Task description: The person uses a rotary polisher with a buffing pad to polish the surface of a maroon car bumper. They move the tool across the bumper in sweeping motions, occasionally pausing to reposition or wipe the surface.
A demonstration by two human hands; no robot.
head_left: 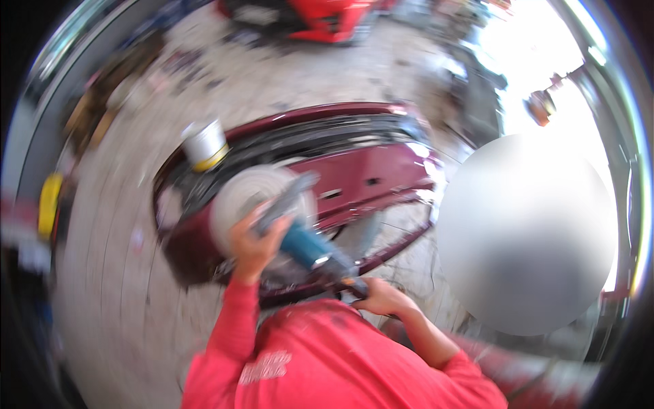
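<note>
Grey concrete floor (122, 286), stained and scattered with clutter, spreads across a workshop where a dark red car bumper (381, 170) lies on its side. Daylight glares through the opening at the far right, and a red vehicle (327, 17) stands at the back. The whole scene is smeared by motion, so fine detail is lost.

A person in a red long-sleeved shirt (327, 361) bends over the bumper with a power polisher (303, 242). Its blue body runs slantwise from the lower right up to the left, and its round white pad (238, 198) sits over the left part of the bumper; whether the pad actually touches the paint cannot be told. The left hand (253, 244) is closed around the polisher near its head, just behind the pad. The right hand (378, 296) is closed around the dark rear end of the tool, lower and to the right.

A small white tin with a yellow band (204, 144) stands at the bumper's upper left edge, close beyond the pad. A yellow object (49, 203) lies near the left wall, well apart from the work. A blurred round patch hides the area just right of the bumper.
</note>
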